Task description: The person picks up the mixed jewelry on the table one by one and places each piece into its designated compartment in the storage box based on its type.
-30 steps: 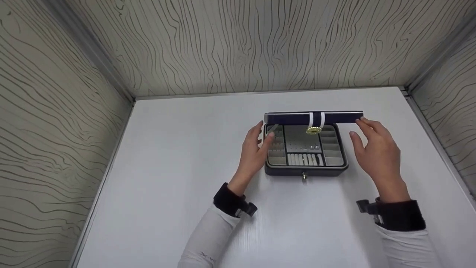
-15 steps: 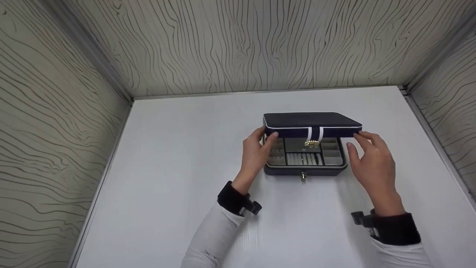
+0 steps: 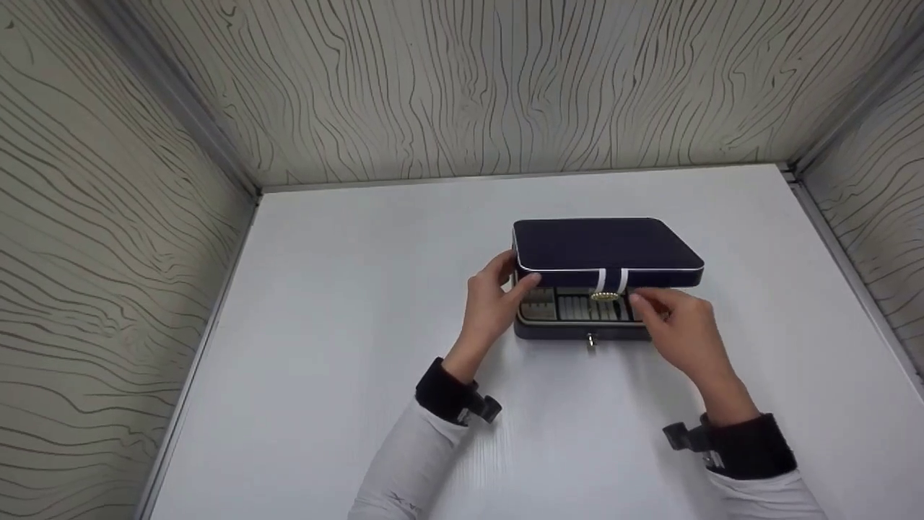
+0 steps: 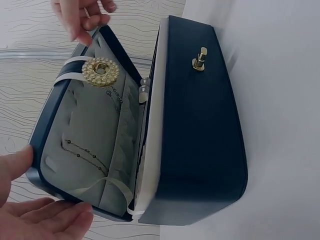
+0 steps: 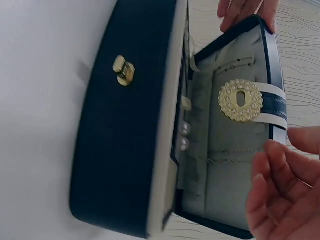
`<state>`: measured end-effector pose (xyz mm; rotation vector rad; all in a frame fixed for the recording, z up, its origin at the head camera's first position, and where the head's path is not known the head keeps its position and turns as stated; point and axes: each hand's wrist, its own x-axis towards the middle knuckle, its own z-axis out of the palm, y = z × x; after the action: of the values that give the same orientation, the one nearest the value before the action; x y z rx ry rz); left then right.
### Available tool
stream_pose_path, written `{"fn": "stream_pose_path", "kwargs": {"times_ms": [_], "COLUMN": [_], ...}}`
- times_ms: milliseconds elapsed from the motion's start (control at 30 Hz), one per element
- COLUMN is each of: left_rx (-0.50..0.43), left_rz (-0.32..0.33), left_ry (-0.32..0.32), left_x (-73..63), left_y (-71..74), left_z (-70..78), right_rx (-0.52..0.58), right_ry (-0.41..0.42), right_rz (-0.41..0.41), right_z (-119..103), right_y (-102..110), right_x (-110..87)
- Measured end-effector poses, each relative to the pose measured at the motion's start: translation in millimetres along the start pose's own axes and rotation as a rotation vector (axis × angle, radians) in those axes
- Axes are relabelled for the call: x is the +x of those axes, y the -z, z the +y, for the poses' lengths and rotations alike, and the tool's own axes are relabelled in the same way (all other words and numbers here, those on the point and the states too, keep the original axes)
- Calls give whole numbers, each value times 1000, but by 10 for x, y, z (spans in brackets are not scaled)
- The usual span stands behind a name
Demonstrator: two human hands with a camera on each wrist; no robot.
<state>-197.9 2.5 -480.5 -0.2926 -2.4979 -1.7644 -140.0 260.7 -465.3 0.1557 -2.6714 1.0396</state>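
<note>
A dark navy jewelry box (image 3: 563, 332) stands on the white table, its lid (image 3: 606, 244) partly raised. My left hand (image 3: 485, 307) grips the lid's left front corner, thumb on the front edge and fingers along the side. With curled fingers, my right hand (image 3: 682, 328) pinches the lid's front edge beside the strap. The strap ends in a round gold clasp (image 5: 241, 100) with an oval slot. A gold turn lock (image 4: 199, 59) sticks out of the box front. Fine necklaces (image 4: 86, 154) hang inside the lid. Two pearl earrings (image 5: 185, 136) show in the tray.
The white table (image 3: 361, 289) runs up to a wall with a wood-grain pattern (image 3: 469, 87) at the back, with more such walls at the sides. A pale ribbon (image 4: 107, 184) joins lid and box on the left.
The lid has swung forward and down over the tray. My left hand has taken its corner; my right hand has moved from the right corner in toward the clasp strap.
</note>
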Motion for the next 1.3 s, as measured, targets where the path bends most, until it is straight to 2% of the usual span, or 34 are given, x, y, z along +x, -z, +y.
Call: {"fn": "stream_pose_path", "kwargs": {"times_ms": [133,267,400,600,700,900,1167,1300], "left_rx": [10,21,50,123,152,186,220,205], "left_rz": [-43,-70,-89,-130,-144,-167,-194,-212], "left_ry": [-24,-46,-19,23,33,36,52,53], "left_x": [-29,-63,-97,-140,-155,-152,-139,-134], "left_y": [6,7,21,42,36,28,3,0], "left_z": [-49,-98,-149,-241,-287,-333,-350,-352], "right_rx": [36,52,44,62,65,52,25,-10], "right_ry": [-80,-103,-108,-111,-105,-105,-110,-101], "right_rz": [-173,-226,-278,-462,-526,-566,-579,-566], "right_z": [31,72,122,238,281,340,379,400], "right_y": [-72,-121,-154,-162,-190,-268,-314,-333], "right_x": [-17,-26,-38,-63,-77,-90,-98,-98]}}
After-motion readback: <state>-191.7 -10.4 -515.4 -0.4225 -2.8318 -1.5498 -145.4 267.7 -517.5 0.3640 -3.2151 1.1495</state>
